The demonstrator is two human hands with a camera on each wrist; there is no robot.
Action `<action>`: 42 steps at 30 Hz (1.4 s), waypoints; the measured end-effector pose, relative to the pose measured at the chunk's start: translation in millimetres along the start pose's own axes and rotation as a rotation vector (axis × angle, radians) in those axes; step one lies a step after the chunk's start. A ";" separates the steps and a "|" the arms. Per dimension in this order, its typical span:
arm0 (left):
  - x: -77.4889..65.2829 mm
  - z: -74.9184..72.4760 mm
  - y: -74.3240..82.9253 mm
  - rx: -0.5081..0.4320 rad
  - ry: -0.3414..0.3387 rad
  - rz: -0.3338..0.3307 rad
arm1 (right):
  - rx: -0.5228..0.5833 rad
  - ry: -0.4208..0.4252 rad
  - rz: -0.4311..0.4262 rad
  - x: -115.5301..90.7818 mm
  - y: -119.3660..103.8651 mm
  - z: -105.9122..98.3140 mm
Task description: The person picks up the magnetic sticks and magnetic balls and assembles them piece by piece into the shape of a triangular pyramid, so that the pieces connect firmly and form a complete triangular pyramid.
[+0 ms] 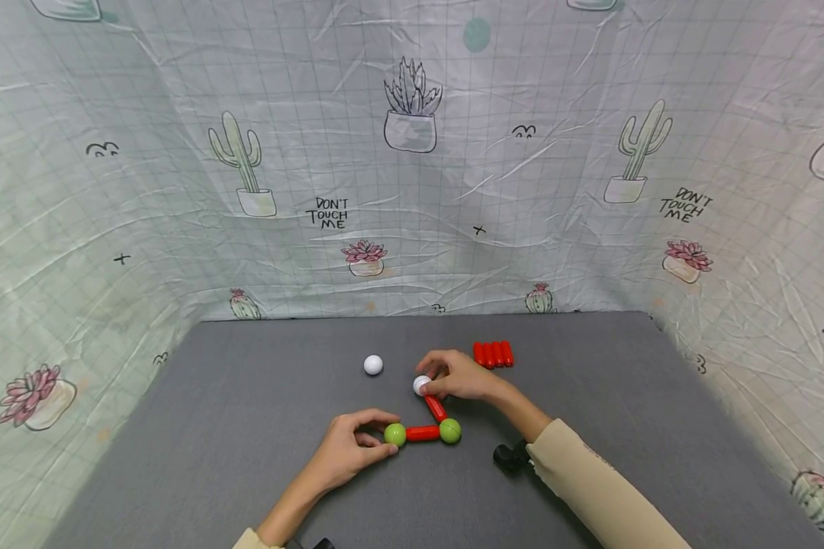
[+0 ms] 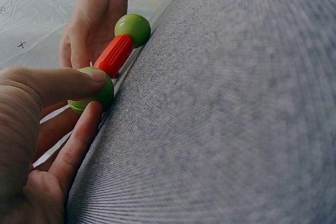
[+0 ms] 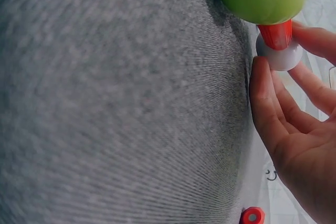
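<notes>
My left hand (image 1: 343,451) pinches a green ball (image 1: 395,435) between thumb and fingers. From that ball a ridged red rod (image 1: 423,433) runs right to a second green ball (image 1: 449,431). Another red rod (image 1: 436,409) slants away from the second ball, up to a white ball (image 1: 420,384). My right hand (image 1: 458,377) holds this white ball by its sides; in the right wrist view the fingertips (image 3: 260,72) lie against the white ball (image 3: 286,59), at the rod's far end. The joined pieces form a bent shape low over the grey table.
A loose white ball (image 1: 373,365) sits farther back on the grey table (image 1: 247,427). Several red rods (image 1: 493,354) lie side by side behind my right hand. A dark object (image 1: 508,457) is by the right sleeve. A patterned curtain (image 1: 412,191) surrounds the table's back and sides.
</notes>
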State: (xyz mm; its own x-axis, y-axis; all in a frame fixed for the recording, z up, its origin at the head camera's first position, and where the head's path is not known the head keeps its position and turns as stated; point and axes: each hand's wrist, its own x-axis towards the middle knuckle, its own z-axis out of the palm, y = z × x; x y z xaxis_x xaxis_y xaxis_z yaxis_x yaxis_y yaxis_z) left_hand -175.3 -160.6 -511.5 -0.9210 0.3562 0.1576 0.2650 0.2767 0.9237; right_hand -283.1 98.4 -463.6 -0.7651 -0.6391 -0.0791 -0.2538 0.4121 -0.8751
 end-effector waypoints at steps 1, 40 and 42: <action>-0.1 -0.1 -0.1 -0.003 0.001 0.004 | -0.010 0.003 -0.007 0.5 0.9 0.3; -1.5 -0.1 -1.4 0.004 0.019 -0.007 | -0.131 0.237 -0.031 -50.4 -1.2 -77.8; -1.5 -0.1 -0.8 0.003 0.016 -0.004 | -0.128 0.242 -0.022 -54.3 2.0 -83.8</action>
State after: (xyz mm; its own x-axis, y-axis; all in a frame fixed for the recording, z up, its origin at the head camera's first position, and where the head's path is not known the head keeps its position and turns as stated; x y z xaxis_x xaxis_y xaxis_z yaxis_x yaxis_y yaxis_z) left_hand -174.2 -161.5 -512.5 -0.9266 0.3404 0.1598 0.2624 0.2810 0.9231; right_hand -291.6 188.4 -421.1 -0.8739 -0.4812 0.0688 -0.3324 0.4885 -0.8067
